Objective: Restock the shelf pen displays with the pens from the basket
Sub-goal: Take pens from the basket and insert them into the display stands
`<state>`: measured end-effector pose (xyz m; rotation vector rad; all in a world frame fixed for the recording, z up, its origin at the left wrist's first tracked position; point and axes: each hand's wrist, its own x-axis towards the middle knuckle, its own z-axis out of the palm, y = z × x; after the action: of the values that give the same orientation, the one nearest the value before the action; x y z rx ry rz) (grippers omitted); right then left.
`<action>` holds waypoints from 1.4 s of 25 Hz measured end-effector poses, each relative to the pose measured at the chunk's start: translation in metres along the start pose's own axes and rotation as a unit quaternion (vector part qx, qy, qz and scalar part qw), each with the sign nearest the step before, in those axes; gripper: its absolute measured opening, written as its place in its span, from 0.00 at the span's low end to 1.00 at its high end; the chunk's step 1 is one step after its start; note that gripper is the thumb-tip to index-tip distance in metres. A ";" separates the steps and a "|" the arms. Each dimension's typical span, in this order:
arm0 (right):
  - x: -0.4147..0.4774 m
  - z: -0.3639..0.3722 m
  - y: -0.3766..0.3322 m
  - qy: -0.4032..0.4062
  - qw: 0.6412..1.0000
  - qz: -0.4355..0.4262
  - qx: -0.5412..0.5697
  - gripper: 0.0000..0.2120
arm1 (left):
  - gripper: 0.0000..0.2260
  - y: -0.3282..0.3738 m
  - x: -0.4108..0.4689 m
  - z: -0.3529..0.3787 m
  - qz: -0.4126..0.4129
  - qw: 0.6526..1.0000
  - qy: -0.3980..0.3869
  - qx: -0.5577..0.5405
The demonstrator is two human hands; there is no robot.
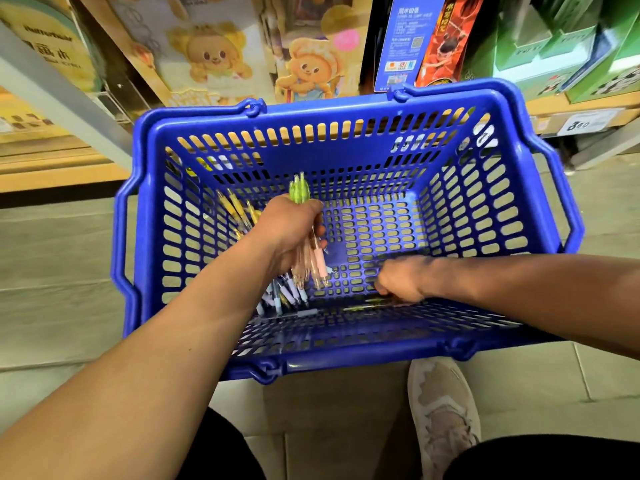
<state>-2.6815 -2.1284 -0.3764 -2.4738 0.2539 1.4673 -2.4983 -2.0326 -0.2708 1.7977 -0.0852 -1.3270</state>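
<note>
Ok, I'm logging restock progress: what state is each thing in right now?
basket: on the floor, handles folded down.
left grip: holds the pen bunch.
pen bunch: gripped, raised inside the basket.
loose pens: lying in the basket's near left corner.
yellow pens: lying along the basket's left wall.
right grip: low at the near wall, by a green pen; hold unclear.

The basket (346, 110) is bright blue, with rows of slots. Inside are green pens (299, 190), pink pens (318, 265), yellow pens (239, 209) by its left wall and lilac pens (287, 296) at its near edge.
</note>
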 end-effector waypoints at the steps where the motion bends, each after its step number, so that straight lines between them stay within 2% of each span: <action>1: 0.000 0.000 0.002 -0.002 1.000 0.008 0.021 0.18 | 0.08 0.000 0.000 -0.001 -0.002 1.000 -0.003 -0.001; 4: 0.001 -0.006 0.004 -0.038 0.998 0.019 0.042 0.21 | 0.08 -0.001 -0.001 -0.003 -0.014 1.000 -0.016 -0.006; 6: -0.002 -0.009 0.005 -0.048 0.998 0.020 0.043 0.19 | 0.09 -0.002 -0.002 -0.004 -0.017 1.000 -0.023 -0.013; 10: -0.007 -0.030 0.012 0.100 0.984 0.007 0.148 0.07 | 0.06 -0.002 -0.001 -0.005 -0.020 0.999 -0.022 -0.033; 12: -0.010 -0.050 0.014 0.191 0.939 0.011 0.284 0.05 | 0.08 -0.002 0.001 -0.002 -0.022 0.999 -0.007 -0.035; 15: -0.014 -0.078 -0.001 0.267 0.797 -0.023 0.541 0.03 | 0.12 -0.005 0.006 -0.001 -0.028 0.999 0.026 -0.028; 16: -0.014 -0.083 -0.008 0.273 0.757 -0.036 0.592 0.04 | 0.14 -0.005 0.007 -0.001 -0.029 0.999 0.033 -0.030; 17: -0.013 -0.086 -0.014 0.279 0.734 -0.041 0.618 0.05 | 0.16 -0.005 0.008 -0.001 -0.029 0.998 0.035 -0.040; 19: -0.015 -0.090 -0.021 0.297 0.735 -0.038 0.609 0.07 | 0.19 -0.004 0.006 -0.001 -0.032 0.997 0.034 -0.063; 21: -0.018 -0.089 -0.023 0.309 0.747 -0.052 0.586 0.05 | 0.24 -0.007 0.005 -0.001 -0.032 0.998 0.035 -0.040; 23: -0.020 -0.089 -0.020 0.297 0.743 -0.085 0.594 0.04 | 0.28 -0.009 0.006 -0.002 -0.033 0.999 0.026 -0.013; 25: -0.022 -0.090 -0.018 0.270 0.733 -0.117 0.614 0.03 | 0.25 -0.008 0.005 -0.002 -0.031 0.999 0.016 0.001; 28: -0.017 -0.092 -0.016 0.211 0.685 -0.134 0.684 0.03 | 0.14 -0.003 0.005 -0.003 -0.011 0.999 0.040 0.032; 29: -0.013 -0.091 -0.015 0.202 0.685 -0.122 0.689 0.03 | 0.11 -0.001 0.006 -0.004 -0.002 0.998 0.053 0.041; 30: -0.009 -0.087 -0.016 0.196 0.703 -0.099 0.676 0.03 | 0.10 0.000 0.007 -0.006 0.003 0.997 0.060 0.041; 32: 0.000 -0.072 -0.017 0.188 0.787 -0.033 0.587 0.04 | 0.10 0.003 0.005 -0.009 0.008 0.998 0.058 0.024; 35: 0.011 -0.035 -0.018 0.171 0.938 0.031 0.299 0.07 | 0.10 0.006 0.000 -0.014 -0.002 0.999 0.033 -0.005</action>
<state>-2.6423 -2.1218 -0.3682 -2.1916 0.7294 0.7941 -2.4846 -2.0285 -0.2662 1.8322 -0.0380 -1.2667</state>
